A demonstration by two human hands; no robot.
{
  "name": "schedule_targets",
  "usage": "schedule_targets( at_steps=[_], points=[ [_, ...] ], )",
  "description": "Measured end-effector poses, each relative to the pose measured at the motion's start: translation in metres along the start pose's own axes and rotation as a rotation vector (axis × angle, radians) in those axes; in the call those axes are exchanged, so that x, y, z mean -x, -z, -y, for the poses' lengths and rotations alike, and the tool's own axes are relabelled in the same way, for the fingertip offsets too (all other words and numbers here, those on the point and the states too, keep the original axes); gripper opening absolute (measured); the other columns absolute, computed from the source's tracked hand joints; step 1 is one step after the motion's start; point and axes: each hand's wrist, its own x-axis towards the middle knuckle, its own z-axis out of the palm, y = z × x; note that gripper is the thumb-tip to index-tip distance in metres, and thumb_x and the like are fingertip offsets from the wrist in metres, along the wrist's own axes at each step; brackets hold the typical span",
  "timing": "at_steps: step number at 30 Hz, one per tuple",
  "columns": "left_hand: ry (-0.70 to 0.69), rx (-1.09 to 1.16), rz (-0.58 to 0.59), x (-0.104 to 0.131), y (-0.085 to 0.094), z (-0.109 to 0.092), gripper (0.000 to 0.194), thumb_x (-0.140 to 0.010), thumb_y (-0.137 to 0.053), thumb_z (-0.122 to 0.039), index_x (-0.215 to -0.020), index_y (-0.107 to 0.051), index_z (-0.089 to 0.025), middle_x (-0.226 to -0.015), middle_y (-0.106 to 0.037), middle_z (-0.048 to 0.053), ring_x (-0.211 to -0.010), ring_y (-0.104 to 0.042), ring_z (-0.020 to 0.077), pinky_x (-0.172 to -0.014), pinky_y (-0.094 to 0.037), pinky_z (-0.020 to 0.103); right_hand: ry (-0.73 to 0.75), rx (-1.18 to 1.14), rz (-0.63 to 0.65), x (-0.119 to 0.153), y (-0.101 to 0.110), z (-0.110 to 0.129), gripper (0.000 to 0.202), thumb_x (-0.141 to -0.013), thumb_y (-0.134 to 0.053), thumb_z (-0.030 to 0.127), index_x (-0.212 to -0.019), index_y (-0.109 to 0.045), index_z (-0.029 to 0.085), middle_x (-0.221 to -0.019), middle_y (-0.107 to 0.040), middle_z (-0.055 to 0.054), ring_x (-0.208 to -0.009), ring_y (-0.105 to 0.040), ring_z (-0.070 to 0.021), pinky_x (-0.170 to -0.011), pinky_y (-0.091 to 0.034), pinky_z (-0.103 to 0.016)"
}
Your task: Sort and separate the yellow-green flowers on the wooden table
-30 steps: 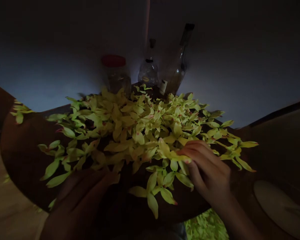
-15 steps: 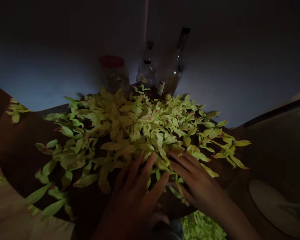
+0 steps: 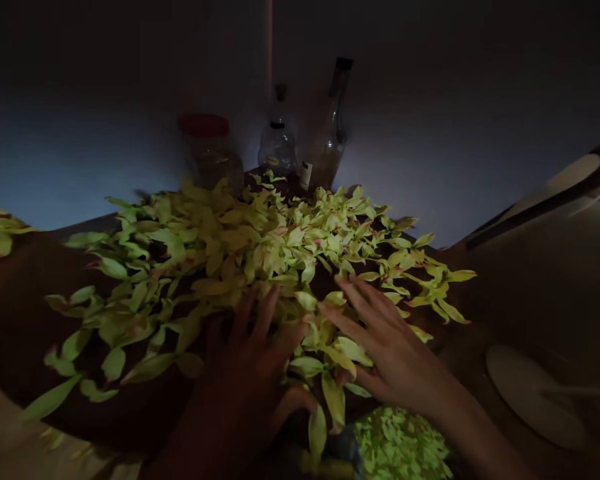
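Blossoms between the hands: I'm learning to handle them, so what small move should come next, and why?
Probably ease the left hand and right hand gently together around the yellow-green blossoms: both hands look open, this loose clump lies between them, and some pieces lie near the table's near edge.

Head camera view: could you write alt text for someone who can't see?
Left hand and right hand, fingers spread, among what look like yellow-green blossoms on a dark table; behind, a red-lidded jar and two glass bottles.
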Motion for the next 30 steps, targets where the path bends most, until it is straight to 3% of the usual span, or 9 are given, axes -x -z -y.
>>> schedule_targets(
  at_steps=[2,4,9,12,15,20,23,26,30],
  points=[
    [-0.059,0.029,0.065,0.001,-0.009,-0.012,0.055,-0.081,-0.076,-0.061,-0.128,-0.065,-0.034,-0.163,-0.036,0.009,-0.145,-0.035,0.0468,-0.098,-0.047,0.065,0.067,-0.009,0.04,0.007,0.0,0.0,0.069,-0.099,-0.054,0.052,-0.158,-0.036,0.021,-0.166,-0.033,-0.015,-0.149,-0.039,-0.0401,-0.108,-0.047,-0.071],
    [-0.113,0.07,0.011,0.009,-0.022,-0.029,0.043,-0.084,-0.07,-0.067,-0.109,-0.071,-0.032,-0.161,-0.04,0.005,-0.145,-0.035,0.0436,-0.096,-0.048,0.059,0.102,-0.017,0.02,0.028,0.002,0.0,0.064,-0.098,-0.057,0.044,-0.154,-0.041,0.018,-0.16,-0.044,-0.015,-0.144,-0.048,-0.034,-0.112,-0.048,-0.065],
    [-0.149,0.06,-0.091,0.023,-0.038,-0.056,0.035,-0.097,-0.051,-0.065,-0.119,-0.067,-0.042,-0.161,-0.042,0.0,-0.151,-0.028,0.0303,-0.093,-0.047,0.047,-0.019,0.005,-0.034,0.09,0.011,-0.002,0.058,-0.095,-0.059,0.032,-0.151,-0.049,0.018,-0.154,-0.053,-0.01,-0.143,-0.05,-0.029,-0.104,-0.06,-0.044],
    [-0.16,0.043,-0.01,0.018,-0.028,-0.039,0.057,-0.096,-0.048,-0.071,-0.145,-0.052,-0.042,-0.161,-0.042,0.003,-0.147,-0.036,0.0343,-0.089,-0.05,0.049,-0.075,-0.043,-0.057,0.091,0.008,-0.001,0.058,-0.095,-0.061,0.025,-0.151,-0.048,0.019,-0.151,-0.056,-0.011,-0.143,-0.051,-0.0268,-0.104,-0.061,-0.041],
    [-0.057,-0.03,0.029,0.012,-0.017,-0.01,0.053,-0.097,-0.056,-0.06,-0.146,-0.051,-0.041,-0.158,-0.047,0.002,-0.145,-0.04,0.0391,-0.094,-0.05,0.057,-0.082,-0.095,-0.097,0.071,-0.001,0.0,0.06,-0.097,-0.06,0.017,-0.154,-0.043,0.022,-0.151,-0.056,-0.012,-0.145,-0.048,-0.0267,-0.105,-0.059,-0.045],
    [-0.009,-0.155,-0.064,0.015,-0.005,0.013,0.056,-0.1,-0.053,-0.045,-0.154,-0.043,-0.035,-0.168,-0.027,0.01,-0.148,-0.034,0.0449,-0.098,-0.047,0.064,-0.058,-0.072,-0.036,0.037,-0.004,0.001,0.069,-0.097,-0.06,0.033,-0.16,-0.033,0.028,-0.171,-0.02,-0.014,-0.157,-0.021,-0.0431,-0.104,-0.052,-0.067],
    [-0.116,-0.099,-0.062,0.017,-0.013,-0.006,0.058,-0.099,-0.052,-0.053,-0.153,-0.044,-0.033,-0.166,-0.031,0.011,-0.146,-0.04,0.0401,-0.097,-0.05,0.055,-0.021,-0.061,0.031,0.018,0.002,0.004,0.08,-0.094,-0.061,0.057,-0.162,-0.028,0.031,-0.172,-0.015,-0.013,-0.156,-0.016,-0.0484,-0.106,-0.042,-0.078],
    [-0.165,-0.074,-0.185,0.017,-0.038,-0.044,0.04,-0.099,-0.058,-0.048,-0.136,-0.061,-0.032,-0.144,-0.061,0.012,-0.136,-0.053,0.0311,-0.089,-0.051,0.041,0.092,-0.102,0.129,0.02,0.006,0.003,0.083,-0.094,-0.057,0.06,-0.163,-0.026,0.027,-0.165,-0.037,-0.009,-0.152,-0.034,-0.0407,-0.111,-0.043,-0.072],
    [-0.095,0.059,-0.501,0.023,-0.075,-0.091,0.028,-0.103,-0.053,-0.039,-0.124,-0.069,-0.034,-0.139,-0.065,-0.002,-0.137,-0.053,0.018,-0.096,-0.049,0.034,0.056,-0.06,0.09,0.087,0.007,-0.002,0.078,-0.09,-0.061,0.061,-0.157,-0.043,0.023,-0.155,-0.052,-0.009,-0.14,-0.054,-0.0353,-0.094,-0.064,-0.05]
  ],
)
